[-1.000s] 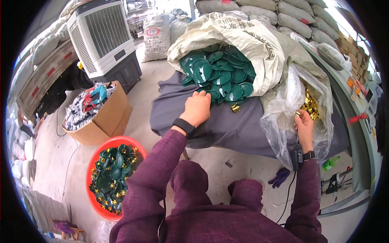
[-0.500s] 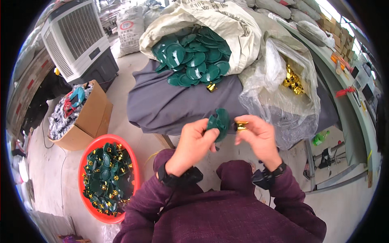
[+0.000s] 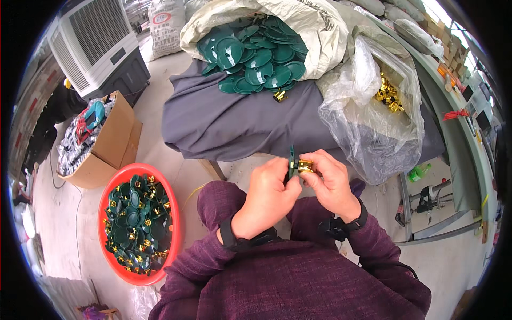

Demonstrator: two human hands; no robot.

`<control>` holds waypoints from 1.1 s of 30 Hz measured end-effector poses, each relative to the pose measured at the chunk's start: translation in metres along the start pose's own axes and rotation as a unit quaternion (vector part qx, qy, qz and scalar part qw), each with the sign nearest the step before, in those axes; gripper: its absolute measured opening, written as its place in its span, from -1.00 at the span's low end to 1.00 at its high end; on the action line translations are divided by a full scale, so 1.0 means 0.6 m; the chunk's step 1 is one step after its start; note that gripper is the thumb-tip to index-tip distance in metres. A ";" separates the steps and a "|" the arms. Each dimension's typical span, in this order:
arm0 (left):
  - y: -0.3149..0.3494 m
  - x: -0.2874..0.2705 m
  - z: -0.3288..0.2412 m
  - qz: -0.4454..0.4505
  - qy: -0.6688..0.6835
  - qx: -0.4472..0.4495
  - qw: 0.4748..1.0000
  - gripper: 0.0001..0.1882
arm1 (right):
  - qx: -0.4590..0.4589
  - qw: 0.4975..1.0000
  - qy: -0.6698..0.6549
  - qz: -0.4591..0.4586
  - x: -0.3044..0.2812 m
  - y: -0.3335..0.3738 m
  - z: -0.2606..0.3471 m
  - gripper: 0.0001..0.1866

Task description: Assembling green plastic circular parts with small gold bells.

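My left hand [image 3: 269,192] is closed on a dark green plastic disc [image 3: 292,158], turned so its edge faces me. Between the fingers of my right hand [image 3: 335,184] is a small shiny gold part [image 3: 305,166], held up against the face of the disc. Whether the two are joined I cannot tell. Beyond my hands, a pile of green discs [image 3: 258,56] spills from a white woven sack [image 3: 322,40] onto a grey cloth [image 3: 213,125]. One loose gold part [image 3: 280,96] lies by the pile. More gold parts [image 3: 389,96] sit inside a clear plastic bag [image 3: 349,136].
On the floor at my left stands a red basin [image 3: 176,224] of green discs with gold parts on them. Behind it are a cardboard box [image 3: 109,146] of silvery pieces and a grey-white air cooler [image 3: 96,48]. A long bench [image 3: 453,128] runs along the right.
My right hand has brought the gold part leftward against the green disc, which has turned edge-on. Both hands sit slightly lower and closer together.
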State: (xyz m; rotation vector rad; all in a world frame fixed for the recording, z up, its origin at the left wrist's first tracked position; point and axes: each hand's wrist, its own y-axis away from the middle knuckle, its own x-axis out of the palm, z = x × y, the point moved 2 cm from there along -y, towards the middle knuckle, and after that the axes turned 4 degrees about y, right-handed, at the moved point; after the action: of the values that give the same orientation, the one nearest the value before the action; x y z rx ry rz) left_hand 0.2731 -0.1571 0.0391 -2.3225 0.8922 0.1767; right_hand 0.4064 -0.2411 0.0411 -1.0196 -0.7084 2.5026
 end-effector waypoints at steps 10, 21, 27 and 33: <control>0.016 -0.070 0.025 -0.015 -0.155 0.041 0.987 -0.84 | 0.275 0.908 -0.311 0.053 0.027 -0.020 -0.010 -0.81; 0.126 -0.486 0.144 -0.233 -0.651 -0.114 0.714 -0.63 | 0.160 0.903 0.368 -0.155 -0.300 -0.086 -0.235 -0.73; -0.090 -0.209 0.054 -0.035 -0.346 0.045 0.936 -0.58 | 0.203 0.877 0.430 -0.063 -0.300 -0.092 -0.332 -0.68; -0.234 -0.050 0.075 0.111 -0.301 0.069 0.945 -0.64 | 0.165 0.878 0.439 -0.101 -0.271 -0.093 -0.296 -0.68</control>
State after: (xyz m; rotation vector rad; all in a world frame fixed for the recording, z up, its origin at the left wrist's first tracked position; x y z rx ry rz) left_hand 0.3449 -0.0334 0.0863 -1.8590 0.8067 0.8412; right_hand 0.6527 -0.2183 0.0522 -1.6347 -0.0863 1.6130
